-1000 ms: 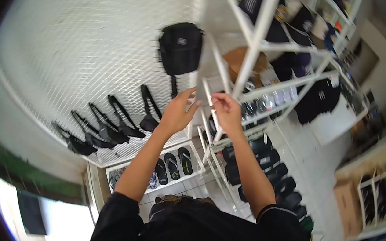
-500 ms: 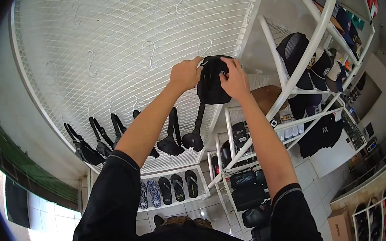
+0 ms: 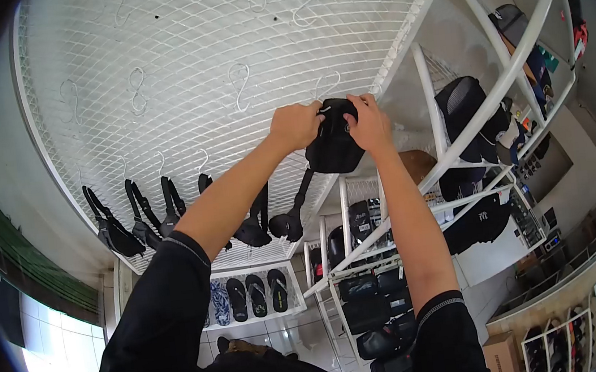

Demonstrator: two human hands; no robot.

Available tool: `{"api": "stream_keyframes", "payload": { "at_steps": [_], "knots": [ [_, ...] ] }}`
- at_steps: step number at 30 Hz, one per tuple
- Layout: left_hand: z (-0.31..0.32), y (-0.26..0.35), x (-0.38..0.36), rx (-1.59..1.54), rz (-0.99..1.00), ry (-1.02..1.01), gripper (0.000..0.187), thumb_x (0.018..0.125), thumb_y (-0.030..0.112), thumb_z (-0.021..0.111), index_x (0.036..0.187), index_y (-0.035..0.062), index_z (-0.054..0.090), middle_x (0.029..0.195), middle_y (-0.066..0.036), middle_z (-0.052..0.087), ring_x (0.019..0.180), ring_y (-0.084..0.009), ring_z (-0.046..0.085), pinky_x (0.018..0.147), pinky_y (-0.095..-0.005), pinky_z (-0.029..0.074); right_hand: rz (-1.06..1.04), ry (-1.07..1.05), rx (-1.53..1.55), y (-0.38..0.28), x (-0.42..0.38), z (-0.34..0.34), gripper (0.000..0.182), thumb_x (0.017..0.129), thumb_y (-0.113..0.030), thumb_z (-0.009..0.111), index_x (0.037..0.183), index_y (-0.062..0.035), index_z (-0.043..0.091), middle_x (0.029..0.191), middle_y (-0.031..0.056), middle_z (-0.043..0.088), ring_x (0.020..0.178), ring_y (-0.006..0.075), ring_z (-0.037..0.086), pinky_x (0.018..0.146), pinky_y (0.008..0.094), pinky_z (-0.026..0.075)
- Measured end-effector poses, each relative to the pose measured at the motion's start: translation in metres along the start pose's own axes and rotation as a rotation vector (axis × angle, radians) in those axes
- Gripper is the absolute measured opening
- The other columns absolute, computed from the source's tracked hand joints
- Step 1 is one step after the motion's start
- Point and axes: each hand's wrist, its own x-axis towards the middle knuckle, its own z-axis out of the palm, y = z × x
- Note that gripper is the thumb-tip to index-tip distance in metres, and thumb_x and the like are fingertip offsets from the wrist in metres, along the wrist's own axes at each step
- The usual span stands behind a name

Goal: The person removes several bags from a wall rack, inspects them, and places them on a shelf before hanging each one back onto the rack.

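Note:
A small black bag (image 3: 334,147) is held up against the white wire mesh panel (image 3: 174,46), just below a white S-hook (image 3: 328,81). My left hand (image 3: 297,126) is closed on its upper left edge, close to the hook's lower end. On the upper right side, my right hand (image 3: 370,125) grips the same bag, thumb on the front and fingers along the top edge. Whether the bag's loop is on the hook cannot be made out. A black strap hangs below it, beside another black bag (image 3: 286,226).
Several black bags (image 3: 120,237) hang from lower hooks on the left. Flip-flops (image 3: 257,295) stand on a white rack underneath. To the right, white metal bars (image 3: 495,96) jut out in front of caps (image 3: 460,103). Black cases (image 3: 362,313) fill a shelf below.
The view has shifted, so the hooks and shelves sit differently in it. Both hands stay on the bag; my right hand's fingers now lie more over its top right edge.

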Motion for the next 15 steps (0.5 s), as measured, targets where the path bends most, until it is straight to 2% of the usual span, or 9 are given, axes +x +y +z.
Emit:
{"api": "stream_keyframes", "payload": {
  "at_steps": [6, 15],
  "knots": [
    [-0.002, 0.004, -0.001, 0.047, -0.046, -0.036, 0.036, 0.095, 0.041, 0.058, 0.109, 0.0082, 0.063, 0.070, -0.018, 0.067, 0.069, -0.0366, 0.068, 0.060, -0.0467, 0.052, 0.007, 0.031, 0.003, 0.000, 0.011, 0.008, 0.017, 0.089, -0.013, 0.066, 0.103, -0.0088, 0.058, 0.103, 0.0139, 0.057, 0.089, 0.0401, 0.064, 0.077, 0.0500, 0.051],
    [0.003, 0.003, -0.003, 0.006, -0.021, 0.122, 0.046, 0.094, 0.050, 0.057, 0.102, 0.0046, 0.062, 0.067, -0.018, 0.066, 0.065, -0.0365, 0.068, 0.056, -0.0460, 0.051, 0.094, 0.095, 0.047, 0.010, 0.012, 0.008, 0.016, 0.091, -0.015, 0.064, 0.106, -0.0124, 0.059, 0.109, 0.0154, 0.055, 0.092, 0.0420, 0.062, 0.079, 0.0511, 0.050]
  ]
}}
